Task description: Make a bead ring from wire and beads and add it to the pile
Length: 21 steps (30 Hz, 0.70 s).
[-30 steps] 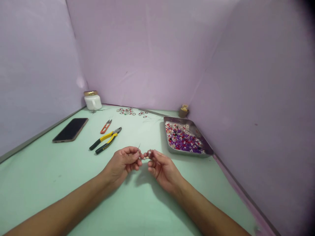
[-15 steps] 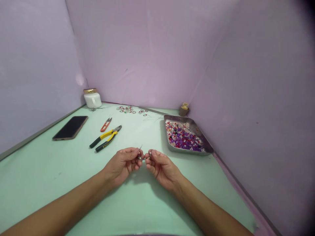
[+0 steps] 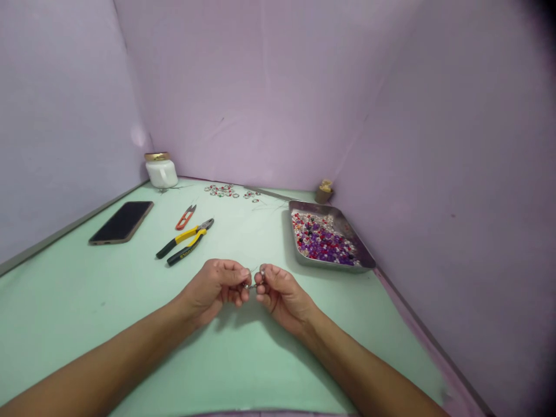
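My left hand (image 3: 215, 288) and my right hand (image 3: 278, 294) meet just above the green table (image 3: 108, 301), both pinched with fingers curled. Between their fingertips they hold a small beaded wire piece (image 3: 253, 282) with pale beads on thin wire. A short wire end sticks up from it. A metal tray (image 3: 363, 258) full of purple, red and white beads lies to the right of my right hand.
Yellow-handled pliers (image 3: 184, 241) and orange thread snips (image 3: 185, 217) lie left of centre. A dark phone (image 3: 121, 222) rests at the far left. A white jar with a gold lid (image 3: 160, 169), several finished bead rings (image 3: 222, 191) and a small brown spool (image 3: 324, 192) sit by the purple back wall.
Both hands have drawn slightly closer together and toward me, still pinching the beaded wire piece. The view has tilted a little; nothing on the table has moved.
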Motion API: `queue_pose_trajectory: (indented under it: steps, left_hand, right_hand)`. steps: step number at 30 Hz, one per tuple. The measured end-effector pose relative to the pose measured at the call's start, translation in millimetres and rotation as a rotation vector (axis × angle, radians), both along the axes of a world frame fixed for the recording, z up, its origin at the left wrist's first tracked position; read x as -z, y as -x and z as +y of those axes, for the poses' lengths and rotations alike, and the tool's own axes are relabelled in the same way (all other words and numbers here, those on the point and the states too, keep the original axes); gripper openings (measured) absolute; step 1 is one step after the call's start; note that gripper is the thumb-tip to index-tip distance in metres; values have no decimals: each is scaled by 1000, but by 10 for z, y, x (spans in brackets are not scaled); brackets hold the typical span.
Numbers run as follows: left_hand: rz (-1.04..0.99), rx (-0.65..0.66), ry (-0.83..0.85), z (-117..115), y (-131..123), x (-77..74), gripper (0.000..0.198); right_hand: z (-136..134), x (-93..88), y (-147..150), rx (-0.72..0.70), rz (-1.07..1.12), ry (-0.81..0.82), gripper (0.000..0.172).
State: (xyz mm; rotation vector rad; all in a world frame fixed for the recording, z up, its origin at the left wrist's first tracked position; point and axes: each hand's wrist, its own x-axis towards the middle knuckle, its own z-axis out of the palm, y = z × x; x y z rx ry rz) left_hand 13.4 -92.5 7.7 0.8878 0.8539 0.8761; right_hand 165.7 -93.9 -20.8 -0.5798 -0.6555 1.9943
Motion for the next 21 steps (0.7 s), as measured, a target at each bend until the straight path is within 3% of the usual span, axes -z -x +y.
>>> queue_pose_trajectory:
  steps: [9, 21]
  left_hand:
    - [96, -20, -116, -46, -21, -45, 16]
    - [136, -28, -140, -50, -4, -42, 15]
  right_hand:
    - [-10, -21, 2, 11, -60, 1, 18]
    - [-29, -47, 29, 41, -167, -49, 19]
